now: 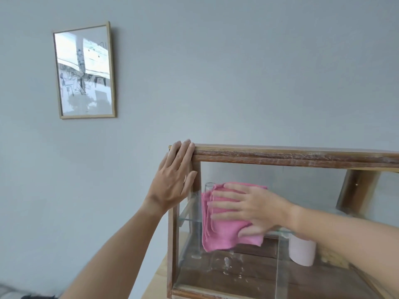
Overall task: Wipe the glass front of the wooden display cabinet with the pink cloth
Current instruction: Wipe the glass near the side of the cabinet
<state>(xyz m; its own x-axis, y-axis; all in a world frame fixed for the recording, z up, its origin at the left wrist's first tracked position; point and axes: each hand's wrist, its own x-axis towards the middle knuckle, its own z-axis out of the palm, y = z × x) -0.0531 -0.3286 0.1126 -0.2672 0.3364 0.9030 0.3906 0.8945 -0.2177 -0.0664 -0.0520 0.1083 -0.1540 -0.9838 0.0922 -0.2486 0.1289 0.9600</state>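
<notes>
Cloth (224, 234) lies pressed under right hand (254, 210).

Pink cloth (224, 234) (brown wooden cabinet (291, 156))

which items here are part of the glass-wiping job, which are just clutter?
In the job:
folded pink cloth
wooden glass-fronted display cabinet
right hand, flat on the cloth
left hand, flat on the cabinet's top corner

Lying about:
wood-framed picture on the wall
pale cylindrical container inside the cabinet
</notes>
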